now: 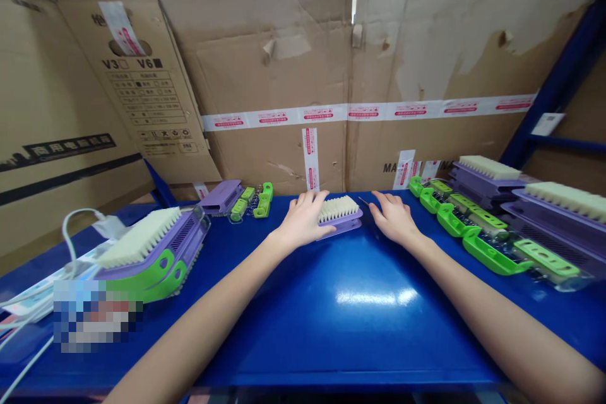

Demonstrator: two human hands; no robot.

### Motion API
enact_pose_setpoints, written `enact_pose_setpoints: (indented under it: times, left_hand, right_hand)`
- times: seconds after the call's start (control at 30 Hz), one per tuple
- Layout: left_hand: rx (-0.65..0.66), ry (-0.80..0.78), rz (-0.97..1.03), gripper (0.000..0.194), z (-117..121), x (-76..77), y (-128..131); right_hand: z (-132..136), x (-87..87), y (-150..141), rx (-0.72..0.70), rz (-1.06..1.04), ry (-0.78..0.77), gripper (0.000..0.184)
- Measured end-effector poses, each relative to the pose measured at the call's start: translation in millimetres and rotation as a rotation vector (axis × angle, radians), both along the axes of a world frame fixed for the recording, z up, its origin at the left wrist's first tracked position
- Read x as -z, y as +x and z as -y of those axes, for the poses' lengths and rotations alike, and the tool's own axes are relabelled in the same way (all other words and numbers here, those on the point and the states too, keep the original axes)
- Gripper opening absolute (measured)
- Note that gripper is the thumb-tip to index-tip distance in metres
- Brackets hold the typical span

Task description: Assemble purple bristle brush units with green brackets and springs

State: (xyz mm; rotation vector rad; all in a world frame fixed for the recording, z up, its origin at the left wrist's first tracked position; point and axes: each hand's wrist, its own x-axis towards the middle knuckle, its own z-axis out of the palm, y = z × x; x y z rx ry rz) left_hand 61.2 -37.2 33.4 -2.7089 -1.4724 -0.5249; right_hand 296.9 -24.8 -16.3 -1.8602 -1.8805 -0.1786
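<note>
Purple cream-bristled plastic brush sits in half-closed left hand; right of it, half-open right hand nears thin dark tool, grip unclear.

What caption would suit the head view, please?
Left hand gripping a purple brush, right hand nearby, with green parts at right on a blue table.

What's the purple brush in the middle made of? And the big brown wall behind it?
The purple base looks like smooth, even-coloured plastic. Its cream bristles stand in tufts, maybe nylon. The brown wall seems dull cardboard: its papery surface is torn and peeling.
</note>
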Motion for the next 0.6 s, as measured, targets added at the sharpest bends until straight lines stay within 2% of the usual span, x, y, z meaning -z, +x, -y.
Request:
enact_pose_setpoints:
  times: [0.13, 0.23, 0.33, 0.4, 0.47, 0.53, 0.6]
  left_hand:
    - [0.031, -0.171, -0.125, 0.092, -20, -6.1, 15]
    - [0.162, -0.206, -0.116, 0.092, -36, -17.5, 10]
    - [0.329, -0.197, 0.06, 0.09, -40, -34.7, -8]
    - [0.411, -0.341, 0.254, 0.089, -37, -45.3, -22]
    - [0.477, -0.556, 0.462, 0.09, -30, -53.9, -35]
    - [0.506, -0.718, 0.61, 0.088, -22, -62.6, -46]
    - [0.435, -0.757, 0.659, 0.081, -17, -74.3, -56]
  right_hand:
    - [-1, 4.2, 4, -0.007, 0.049, -0.162, 0.05]
    - [1, 5.5, 4, -0.011, 0.093, -0.208, 0.055]
    - [1, 5.7, 3, -0.015, 0.115, -0.218, 0.057]
    - [0, 5.6, 2, -0.013, 0.12, -0.219, 0.058]
    - [0, 5.2, 1, -0.009, 0.12, -0.219, 0.058]
    - [1, 4.5, 0, -0.009, 0.117, -0.219, 0.058]
    - [2, 3.7, 0, -0.01, 0.114, -0.219, 0.058]
